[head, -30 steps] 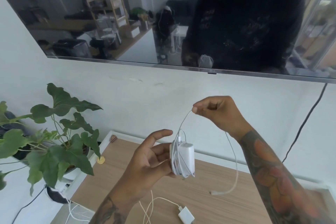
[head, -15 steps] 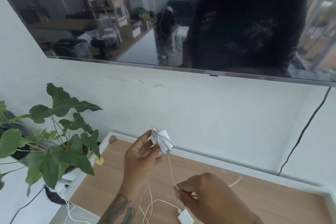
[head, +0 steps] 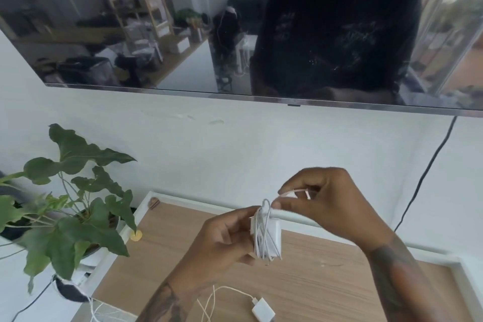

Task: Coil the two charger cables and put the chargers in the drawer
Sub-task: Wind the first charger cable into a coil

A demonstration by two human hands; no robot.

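Two hands, left hand (head: 222, 238) gripping wrapped charger (head: 270, 236), right hand (head: 324, 201) pinching cable end (head: 298, 192) (white).

The smooth white plastic charger block (head: 271, 235), wound in glossy white cable (head: 261, 232), sits above a matt light wood-grain tabletop (head: 326, 282).

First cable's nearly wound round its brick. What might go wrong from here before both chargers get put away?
1. The right hand pinches only the cable end; if it isn't tucked in, the wraps on the charger in the left hand may spring loose.
2. The second charger lies on the wooden surface with its cable uncoiled, trailing towards the front edge; it may snag or tangle.
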